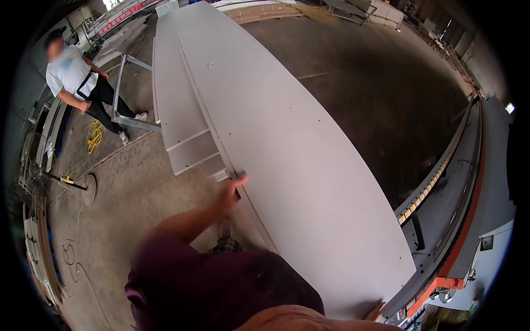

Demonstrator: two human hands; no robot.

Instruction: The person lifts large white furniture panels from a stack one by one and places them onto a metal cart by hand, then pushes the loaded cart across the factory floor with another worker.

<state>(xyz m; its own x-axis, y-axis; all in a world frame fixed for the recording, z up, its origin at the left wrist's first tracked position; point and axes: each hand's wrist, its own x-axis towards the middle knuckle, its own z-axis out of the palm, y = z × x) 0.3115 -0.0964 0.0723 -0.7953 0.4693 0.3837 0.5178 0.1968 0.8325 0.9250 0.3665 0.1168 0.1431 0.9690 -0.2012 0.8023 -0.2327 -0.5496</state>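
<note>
A long, light grey board (287, 160) stretches away from my body, with a few small dark holes in its face. My left hand (234, 190) is closed round the board's left edge, thumb on top and fingers curled beneath. At the near right corner, my right hand (376, 312) is closed on the board's end; only a few fingers show there, the others being hidden by the edge. Beneath and left of this board lie further light grey panels (182, 116), stacked unevenly with their ends stepped.
A metal frame (138, 122) stands under the stack. Beyond it on the left is a person (77, 80) in a white shirt. A yellow cable (95, 137) and a round-based stand (88, 189) are on the floor. Along my right runs a long grey machine (458, 204) with orange parts.
</note>
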